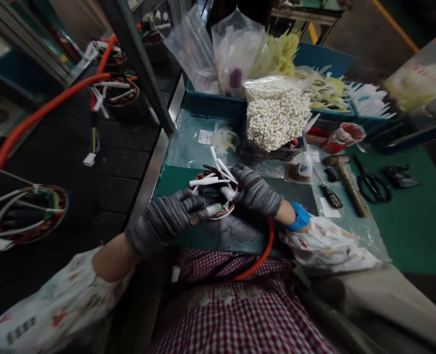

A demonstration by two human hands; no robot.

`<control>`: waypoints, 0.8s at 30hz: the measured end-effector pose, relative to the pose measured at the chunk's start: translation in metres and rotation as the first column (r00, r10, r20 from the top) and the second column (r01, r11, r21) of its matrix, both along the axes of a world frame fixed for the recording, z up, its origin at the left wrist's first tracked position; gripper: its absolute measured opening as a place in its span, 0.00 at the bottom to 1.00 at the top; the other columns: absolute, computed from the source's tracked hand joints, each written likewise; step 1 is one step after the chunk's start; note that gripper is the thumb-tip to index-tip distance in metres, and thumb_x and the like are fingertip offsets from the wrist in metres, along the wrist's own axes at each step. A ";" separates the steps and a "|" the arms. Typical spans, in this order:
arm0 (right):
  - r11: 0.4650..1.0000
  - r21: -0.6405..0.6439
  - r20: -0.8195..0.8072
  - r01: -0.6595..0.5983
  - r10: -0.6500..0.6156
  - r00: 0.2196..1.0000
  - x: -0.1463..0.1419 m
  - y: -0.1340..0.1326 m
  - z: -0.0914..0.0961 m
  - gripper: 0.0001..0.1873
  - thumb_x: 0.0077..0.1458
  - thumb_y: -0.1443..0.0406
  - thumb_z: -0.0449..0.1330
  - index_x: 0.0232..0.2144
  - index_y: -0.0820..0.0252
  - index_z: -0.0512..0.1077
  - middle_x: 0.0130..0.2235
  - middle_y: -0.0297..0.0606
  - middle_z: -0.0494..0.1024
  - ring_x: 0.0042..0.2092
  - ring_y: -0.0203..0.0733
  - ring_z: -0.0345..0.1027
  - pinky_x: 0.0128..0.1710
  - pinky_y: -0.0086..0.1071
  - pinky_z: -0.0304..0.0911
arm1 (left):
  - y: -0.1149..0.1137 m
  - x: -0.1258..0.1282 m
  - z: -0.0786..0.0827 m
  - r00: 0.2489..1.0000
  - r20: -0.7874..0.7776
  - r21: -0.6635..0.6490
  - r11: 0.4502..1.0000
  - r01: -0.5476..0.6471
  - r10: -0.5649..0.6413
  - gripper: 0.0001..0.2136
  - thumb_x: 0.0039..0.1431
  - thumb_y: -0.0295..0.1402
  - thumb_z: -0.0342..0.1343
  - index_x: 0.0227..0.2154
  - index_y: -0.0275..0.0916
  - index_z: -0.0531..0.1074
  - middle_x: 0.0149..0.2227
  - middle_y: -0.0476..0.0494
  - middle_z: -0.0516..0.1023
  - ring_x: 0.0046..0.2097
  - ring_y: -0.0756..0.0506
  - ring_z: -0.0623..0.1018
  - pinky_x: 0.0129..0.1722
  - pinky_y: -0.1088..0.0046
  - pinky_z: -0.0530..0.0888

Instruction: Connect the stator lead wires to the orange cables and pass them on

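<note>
A round motor stator (225,213) with copper windings and white sleeves (209,181) stands at the near edge of the green bench. My left hand (166,216), in a grey striped glove, grips its left and near side, fingers curled over the rim. On the opposite side my right hand (257,191), gloved alike, closes around the stator near the base of the white sleeves; its fingertips are partly hidden. An orange cable (267,246) runs from below my right hand toward my lap.
Behind lie blue bins (214,105) with plastic bags, a bag of white beads (277,115) and yellow strips. To the right are a screwdriver (330,195), a hammer (351,187), scissors (373,184) and a white bottle (305,164). More stators (29,214) with orange cables sit left, past a metal post (140,64).
</note>
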State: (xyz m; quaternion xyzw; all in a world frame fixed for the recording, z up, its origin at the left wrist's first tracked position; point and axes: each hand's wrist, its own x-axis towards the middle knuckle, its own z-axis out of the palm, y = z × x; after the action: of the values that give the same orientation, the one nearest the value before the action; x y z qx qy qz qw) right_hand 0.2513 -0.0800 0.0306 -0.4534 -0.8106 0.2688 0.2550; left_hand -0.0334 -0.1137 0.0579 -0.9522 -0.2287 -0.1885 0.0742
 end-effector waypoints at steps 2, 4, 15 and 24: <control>0.987 0.013 0.025 -0.159 0.159 0.987 -0.002 0.028 0.004 0.16 0.61 0.65 0.68 0.51 0.62 0.82 0.49 0.47 0.86 0.45 0.49 0.79 0.52 0.45 0.79 | 0.007 0.000 0.017 0.992 -0.045 0.109 0.986 0.124 -0.119 0.19 0.72 0.19 0.51 0.51 0.47 0.83 0.46 0.49 0.89 0.47 0.43 0.85 0.36 0.69 0.78; 0.939 -0.002 0.048 -0.343 0.343 0.938 -0.004 0.056 0.010 0.13 0.58 0.69 0.70 0.46 0.62 0.83 0.46 0.43 0.86 0.43 0.45 0.79 0.50 0.40 0.79 | 0.007 0.004 0.028 0.987 -0.080 0.168 0.974 0.150 -0.138 0.16 0.72 0.19 0.51 0.45 0.43 0.82 0.43 0.48 0.88 0.45 0.43 0.84 0.36 0.68 0.76; 0.762 0.587 0.075 0.274 -0.387 0.919 0.049 0.018 0.033 0.15 0.71 0.51 0.66 0.49 0.53 0.84 0.56 0.51 0.84 0.61 0.66 0.73 0.67 0.68 0.64 | -0.004 0.012 -0.024 0.982 0.189 0.029 0.999 -0.027 0.021 0.06 0.73 0.40 0.64 0.39 0.45 0.79 0.56 0.47 0.88 0.67 0.40 0.80 0.72 0.55 0.72; 0.699 0.602 0.201 0.386 -0.600 0.774 0.024 0.065 0.029 0.20 0.75 0.60 0.52 0.62 0.48 0.77 0.72 0.43 0.76 0.75 0.57 0.60 0.77 0.69 0.49 | -0.028 0.040 -0.052 0.884 0.354 0.023 0.943 -0.333 0.304 0.05 0.66 0.36 0.69 0.36 0.46 0.78 0.39 0.49 0.87 0.58 0.37 0.83 0.65 0.53 0.71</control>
State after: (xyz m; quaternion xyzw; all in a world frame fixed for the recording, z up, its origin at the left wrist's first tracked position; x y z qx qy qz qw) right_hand 0.2756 -0.0152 0.0593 -0.6128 -0.7297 -0.1387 0.2698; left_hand 0.0070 -0.1415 0.0058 -0.8497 -0.3833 -0.3474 0.1022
